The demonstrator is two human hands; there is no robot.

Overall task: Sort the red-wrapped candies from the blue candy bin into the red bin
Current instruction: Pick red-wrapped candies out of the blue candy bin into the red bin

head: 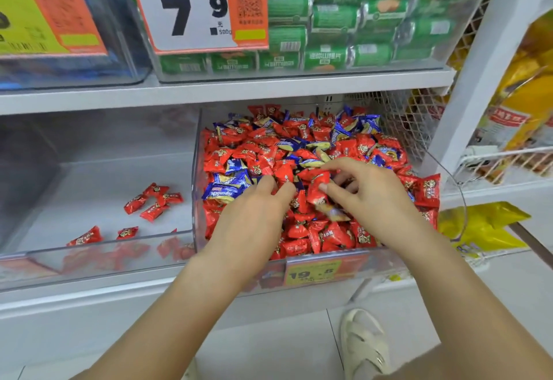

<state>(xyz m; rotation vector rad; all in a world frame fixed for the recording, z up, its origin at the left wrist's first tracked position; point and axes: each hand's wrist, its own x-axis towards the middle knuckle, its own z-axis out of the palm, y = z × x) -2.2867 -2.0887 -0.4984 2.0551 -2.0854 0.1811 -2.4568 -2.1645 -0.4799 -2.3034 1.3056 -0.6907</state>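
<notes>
A clear bin (197, 152) on the lower shelf is heaped with mixed red-wrapped candies (332, 237) and blue-wrapped candies (223, 191). Both my hands are in this heap. My left hand (254, 218) lies on the candies with its fingertips pushed in among red wrappers; I cannot tell if it grips one. My right hand (368, 194) pinches a red candy (317, 188) between thumb and fingers. To the left stands a second clear bin (98, 248) holding several red candies (154, 201) scattered on its floor.
A shelf board (227, 86) runs close above the bins, carrying a bin of green packets (353, 17) and a 7.9 price sign (191, 8). A wire mesh panel (401, 116) closes the right side. Yellow bags (478, 227) lie at the right; my sandalled foot (363, 343) is on the floor.
</notes>
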